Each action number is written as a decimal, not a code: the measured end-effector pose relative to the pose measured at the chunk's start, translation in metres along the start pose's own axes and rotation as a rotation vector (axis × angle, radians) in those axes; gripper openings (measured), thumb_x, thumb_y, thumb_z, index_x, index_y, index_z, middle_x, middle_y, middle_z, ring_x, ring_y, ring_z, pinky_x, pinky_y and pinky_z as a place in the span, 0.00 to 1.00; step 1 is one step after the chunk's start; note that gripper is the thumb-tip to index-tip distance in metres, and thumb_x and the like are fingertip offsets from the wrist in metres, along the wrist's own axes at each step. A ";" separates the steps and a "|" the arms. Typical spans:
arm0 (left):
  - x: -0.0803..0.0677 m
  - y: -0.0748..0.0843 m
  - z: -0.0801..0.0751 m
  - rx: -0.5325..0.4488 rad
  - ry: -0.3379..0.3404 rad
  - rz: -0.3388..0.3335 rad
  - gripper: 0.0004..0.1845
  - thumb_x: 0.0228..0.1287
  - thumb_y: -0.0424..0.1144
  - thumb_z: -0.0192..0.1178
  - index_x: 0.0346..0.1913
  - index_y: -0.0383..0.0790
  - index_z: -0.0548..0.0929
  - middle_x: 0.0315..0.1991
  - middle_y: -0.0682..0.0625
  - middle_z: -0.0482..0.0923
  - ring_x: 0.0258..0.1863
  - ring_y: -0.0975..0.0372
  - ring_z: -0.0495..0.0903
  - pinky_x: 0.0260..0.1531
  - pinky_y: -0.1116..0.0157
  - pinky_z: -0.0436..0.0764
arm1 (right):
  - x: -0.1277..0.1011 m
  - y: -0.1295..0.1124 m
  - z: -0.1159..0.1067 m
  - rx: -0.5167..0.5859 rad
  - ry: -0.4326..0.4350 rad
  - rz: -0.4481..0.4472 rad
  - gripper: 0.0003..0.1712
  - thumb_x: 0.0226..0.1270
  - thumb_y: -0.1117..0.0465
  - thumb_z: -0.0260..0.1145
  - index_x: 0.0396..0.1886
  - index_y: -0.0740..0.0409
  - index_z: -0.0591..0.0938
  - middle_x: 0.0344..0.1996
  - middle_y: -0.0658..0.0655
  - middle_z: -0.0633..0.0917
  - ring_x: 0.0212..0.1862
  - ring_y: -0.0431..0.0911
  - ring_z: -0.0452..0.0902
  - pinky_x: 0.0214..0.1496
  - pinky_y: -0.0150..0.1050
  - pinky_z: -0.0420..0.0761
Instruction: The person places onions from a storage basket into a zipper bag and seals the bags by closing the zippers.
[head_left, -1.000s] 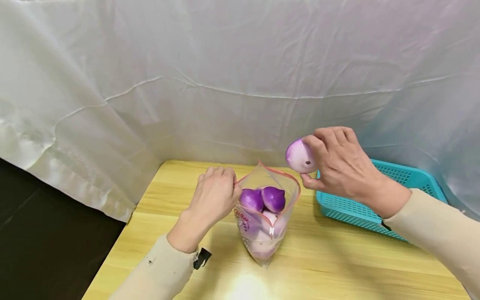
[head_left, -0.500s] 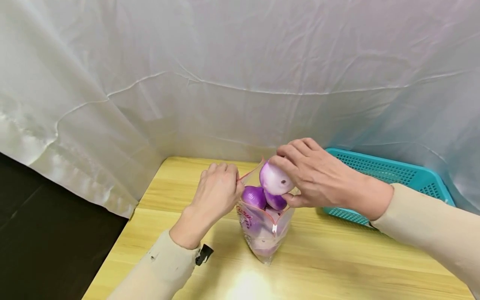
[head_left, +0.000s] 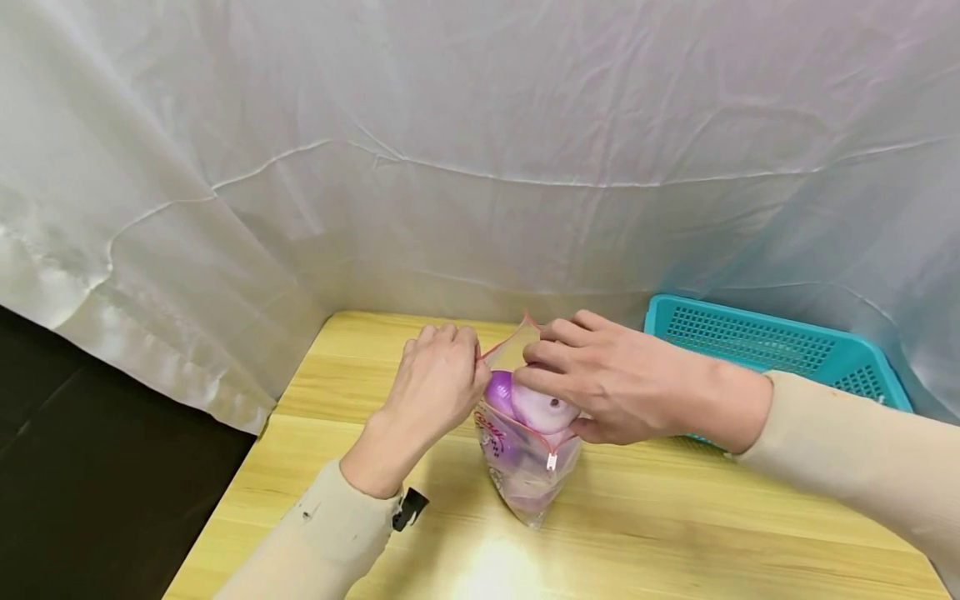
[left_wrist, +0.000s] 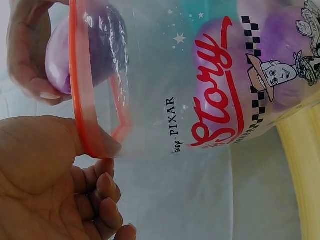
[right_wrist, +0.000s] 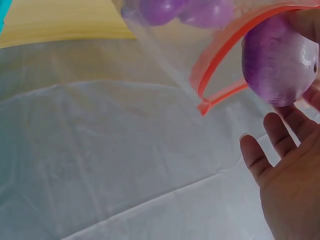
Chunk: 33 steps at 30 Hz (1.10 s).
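A clear zip bag (head_left: 528,487) with a red-orange zip edge and printed cartoon lettering stands on the table, its mouth spread. My left hand (head_left: 437,379) pinches the left side of its rim between thumb and curled fingers, plain in the left wrist view. A glossy purple-and-white onion (head_left: 542,408) sits in the bag's mouth, and my right hand (head_left: 611,379) grips it with thumb and fingers. The right wrist view shows this onion (right_wrist: 277,65) at the red-orange edge. Several more onions lie lower in the bag, among them a purple onion (head_left: 498,392) at the left.
A turquoise perforated basket (head_left: 757,337) stands at the back right, partly hidden by my right arm. The wooden table (head_left: 315,433) ends at the left above a dark floor (head_left: 97,467). A pale curtain (head_left: 480,125) hangs behind and along the left.
My right hand has carried the onion left and down, from above the basket's side into the bag's mouth. My left hand still holds the rim in nearly the same spot.
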<state>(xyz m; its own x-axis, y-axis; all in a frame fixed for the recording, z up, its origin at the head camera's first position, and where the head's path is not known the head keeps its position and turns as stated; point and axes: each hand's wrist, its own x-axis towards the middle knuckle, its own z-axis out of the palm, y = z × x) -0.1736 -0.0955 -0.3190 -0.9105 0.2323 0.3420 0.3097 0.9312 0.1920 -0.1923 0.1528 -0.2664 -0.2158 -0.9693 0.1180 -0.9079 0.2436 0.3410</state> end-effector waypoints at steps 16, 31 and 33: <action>-0.001 0.001 0.000 0.003 0.006 -0.001 0.05 0.69 0.39 0.61 0.35 0.43 0.81 0.29 0.51 0.76 0.33 0.54 0.72 0.35 0.56 0.72 | 0.004 -0.008 0.007 -0.033 -0.061 -0.042 0.47 0.48 0.41 0.80 0.70 0.45 0.76 0.63 0.51 0.81 0.63 0.52 0.74 0.62 0.50 0.74; -0.004 -0.002 0.000 -0.015 0.007 -0.006 0.04 0.68 0.39 0.61 0.35 0.43 0.81 0.30 0.51 0.77 0.34 0.54 0.73 0.37 0.55 0.73 | -0.001 -0.009 0.012 -0.057 0.005 0.031 0.47 0.56 0.34 0.76 0.72 0.49 0.75 0.59 0.52 0.83 0.62 0.52 0.77 0.60 0.51 0.75; -0.004 -0.003 0.000 -0.019 0.010 -0.008 0.04 0.67 0.39 0.62 0.35 0.43 0.81 0.30 0.51 0.77 0.34 0.54 0.73 0.37 0.55 0.73 | -0.005 -0.007 0.014 -0.081 0.040 0.087 0.44 0.56 0.37 0.77 0.69 0.50 0.76 0.57 0.52 0.83 0.59 0.52 0.78 0.58 0.51 0.76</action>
<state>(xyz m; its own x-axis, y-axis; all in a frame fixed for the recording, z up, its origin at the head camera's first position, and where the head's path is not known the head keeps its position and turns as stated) -0.1707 -0.0989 -0.3213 -0.9100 0.2221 0.3500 0.3079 0.9275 0.2119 -0.1895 0.1558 -0.2829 -0.2766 -0.9425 0.1873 -0.8538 0.3305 0.4023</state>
